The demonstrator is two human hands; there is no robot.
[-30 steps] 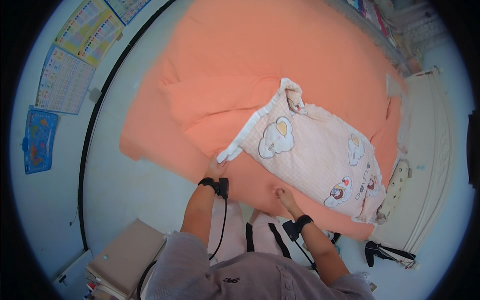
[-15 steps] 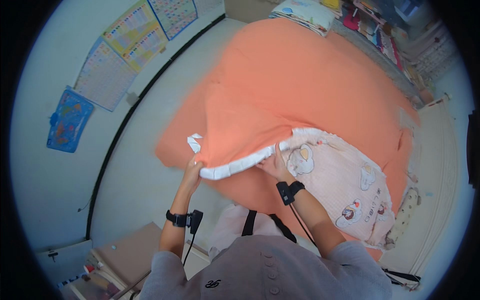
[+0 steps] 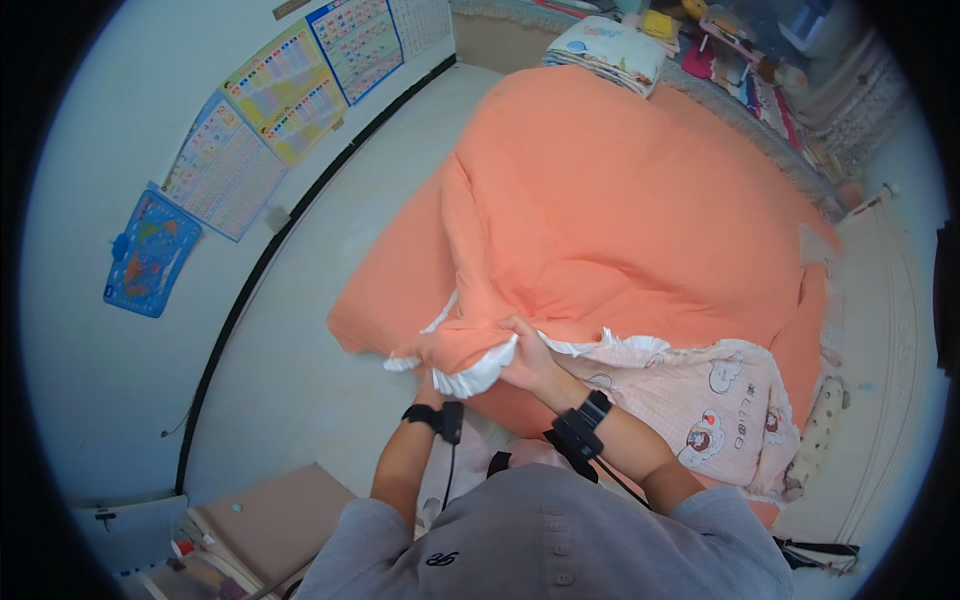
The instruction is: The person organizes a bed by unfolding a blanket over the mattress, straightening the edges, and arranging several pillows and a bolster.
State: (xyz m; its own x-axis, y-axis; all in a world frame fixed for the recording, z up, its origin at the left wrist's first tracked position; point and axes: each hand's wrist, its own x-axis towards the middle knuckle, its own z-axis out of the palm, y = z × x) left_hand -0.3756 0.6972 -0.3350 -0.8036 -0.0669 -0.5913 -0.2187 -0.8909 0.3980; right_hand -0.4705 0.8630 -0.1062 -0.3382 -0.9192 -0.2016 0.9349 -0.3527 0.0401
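Note:
An orange quilt [image 3: 640, 180] with a white ruffled edge covers most of the bed. Near me its edge is bunched up between my hands. My right hand [image 3: 527, 358] is closed on the ruffled edge, with its thumb on the orange side. Close by on the left, my left hand [image 3: 429, 386] holds up the quilt's corner; cloth covers most of its fingers. Right of my hands, part of the pale pink patterned side [image 3: 670, 385] shows, with cartoon animals on it.
Folded bedding [image 3: 605, 52] lies at the bed's far end. Shelves with small items [image 3: 745, 70] run along the far right. Posters [image 3: 285, 95] hang on the left wall above the pale floor [image 3: 300, 310]. A brown-topped cabinet [image 3: 275, 525] stands at lower left.
My left hand has moved right and nearer to me, close to my right hand, carrying the quilt's corner. The stretched edge is now slack and bunched, and less of the pink side shows.

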